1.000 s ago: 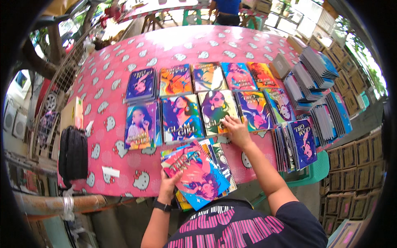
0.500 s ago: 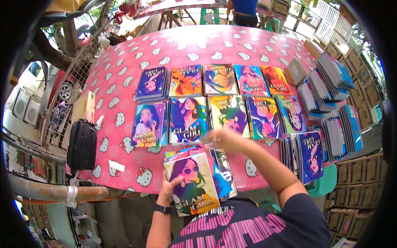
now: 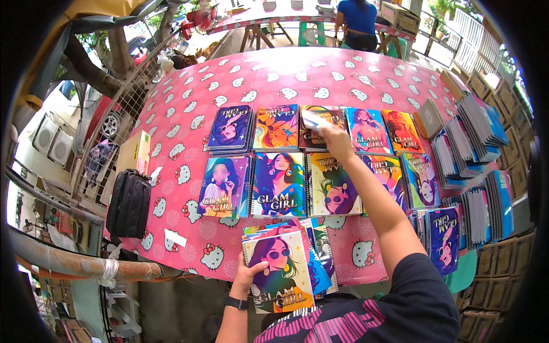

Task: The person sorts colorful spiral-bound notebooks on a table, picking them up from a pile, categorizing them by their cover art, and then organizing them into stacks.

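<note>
My left hand (image 3: pixel 247 274) is closed on a fanned bundle of spiral notebooks (image 3: pixel 280 280) at the table's near edge. Its thumb lies on the cream top cover, which shows a figure in sunglasses. My right arm reaches over the near row, and its hand (image 3: pixel 337 137) is closed on a thin white-and-blue thing (image 3: pixel 312 121), blurred and too small to name. Beneath that hand lies a brown-and-orange notebook stack (image 3: pixel 323 140) in the far row. The near row includes a white-jacket cover stack (image 3: pixel 225 186), a blue cover stack (image 3: pixel 279 186) and a cream one (image 3: pixel 335 186).
A pink patterned cloth covers the table (image 3: pixel 189 228). At the right stand piled notebooks (image 3: pixel 477 131) and a purple-covered row (image 3: pixel 443 240). On the left are a black bag (image 3: pixel 128 203), a cardboard box (image 3: pixel 134 151) and a white paper slip (image 3: pixel 175 237). Another person (image 3: pixel 357 26) is at the far table.
My right hand has moved from just above the held bundle forward to the far row's middle stack. The left hand still grips the notebooks. The whole view has shifted slightly.
</note>
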Motion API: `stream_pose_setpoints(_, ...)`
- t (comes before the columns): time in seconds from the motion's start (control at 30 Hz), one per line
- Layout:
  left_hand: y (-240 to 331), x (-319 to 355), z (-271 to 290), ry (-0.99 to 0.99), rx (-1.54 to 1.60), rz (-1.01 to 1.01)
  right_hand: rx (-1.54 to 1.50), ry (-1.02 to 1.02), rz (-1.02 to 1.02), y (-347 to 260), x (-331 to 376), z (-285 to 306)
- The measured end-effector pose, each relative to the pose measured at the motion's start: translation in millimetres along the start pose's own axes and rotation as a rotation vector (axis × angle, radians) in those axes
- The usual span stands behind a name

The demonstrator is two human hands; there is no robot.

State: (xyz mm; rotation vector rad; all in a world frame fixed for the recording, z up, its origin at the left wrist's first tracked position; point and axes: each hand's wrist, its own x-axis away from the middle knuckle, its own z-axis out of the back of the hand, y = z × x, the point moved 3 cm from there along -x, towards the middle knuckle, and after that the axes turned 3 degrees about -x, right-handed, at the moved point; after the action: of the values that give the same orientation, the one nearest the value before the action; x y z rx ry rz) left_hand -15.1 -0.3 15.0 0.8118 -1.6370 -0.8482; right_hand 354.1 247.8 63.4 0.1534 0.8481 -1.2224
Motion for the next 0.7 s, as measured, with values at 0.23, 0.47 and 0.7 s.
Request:
stream_pose_setpoints(0.23, -8.4, 2.2, 14.6, -0.187, 0.505, 0.186, -0.951, -1.071, 0.126, -195.5, 41.0, 121.5)
stream_pose_setpoints(0.47, -16.5, -0.4, 18.7, -0.086, 0.182, 0.255, -0.065, -0.828, 0.103, -190.2, 65.1, -63.6)
stream_pose_setpoints(0.7, -6.9, 0.0, 6.6, -0.043, 0.169, 0.047, 0.045, -0.965, 0.245, -205.7, 66.2, -78.8)
